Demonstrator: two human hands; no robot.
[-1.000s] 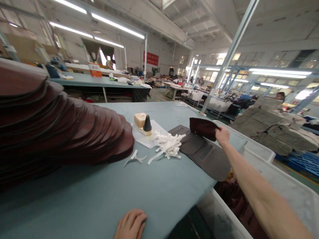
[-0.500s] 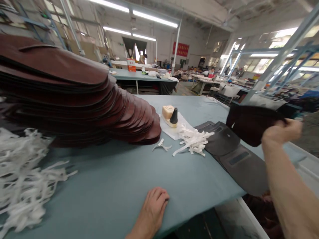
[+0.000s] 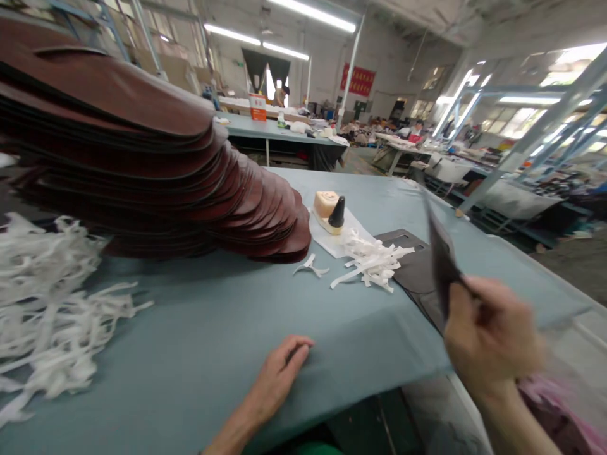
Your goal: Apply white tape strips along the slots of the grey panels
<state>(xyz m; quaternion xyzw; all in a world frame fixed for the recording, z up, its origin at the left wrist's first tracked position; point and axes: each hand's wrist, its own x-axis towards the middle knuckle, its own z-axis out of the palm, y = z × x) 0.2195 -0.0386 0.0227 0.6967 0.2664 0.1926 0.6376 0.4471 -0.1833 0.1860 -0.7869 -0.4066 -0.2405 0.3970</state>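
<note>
My right hand (image 3: pixel 493 332) pinches a dark, thin leather-like panel (image 3: pixel 440 249) by its lower edge. The panel stands nearly edge-on to me and is a little blurred. Under and behind it, dark grey panels (image 3: pixel 411 273) lie on the table, partly hidden by the hand. My left hand (image 3: pixel 282 366) rests near the front of the blue-green table (image 3: pixel 208 341), thumb slightly apart from the fingers, with nothing in it. White strips (image 3: pixel 374 256) lie in a small heap beside the panels.
A tall, leaning stack of brown leather-like pieces (image 3: pixel 190 164) fills the left side. Below it spreads a large pile of white strips (image 3: pixel 52 316). A yellowish block (image 3: pixel 326 203) and a black cone-shaped piece (image 3: pixel 337 213) sit on white sheeting. A metal post (image 3: pixel 516 148) rises at right.
My right hand has swung left and nearer, turning the panel from broadside to edge-on above the grey panels. My left hand has shifted slightly, thumb and fingers now parted. The view has tilted down a little.
</note>
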